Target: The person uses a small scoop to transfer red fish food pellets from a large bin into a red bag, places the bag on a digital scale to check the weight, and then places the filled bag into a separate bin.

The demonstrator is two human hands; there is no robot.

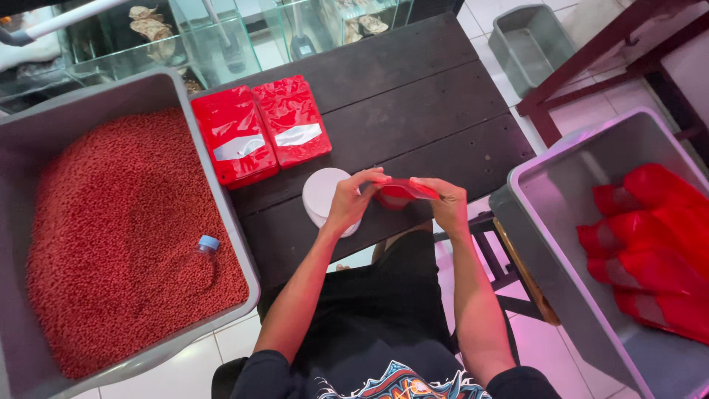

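Both hands, the left hand (353, 198) and the right hand (445, 203), pinch one red pouch (399, 193) by its top edge, fingers closed on it, just above the white round container (322, 193) on the dark tabletop (413, 96). It seems the pouch mouth is being handled; pressing along the edge evenly would need care. Beyond the container lie two filled red pouches (260, 129), and left of it a grey tub of red pellets (118, 236).

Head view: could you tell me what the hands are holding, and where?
Both hands, left and right, hold a glossy red plastic pouch by its opposite ends.
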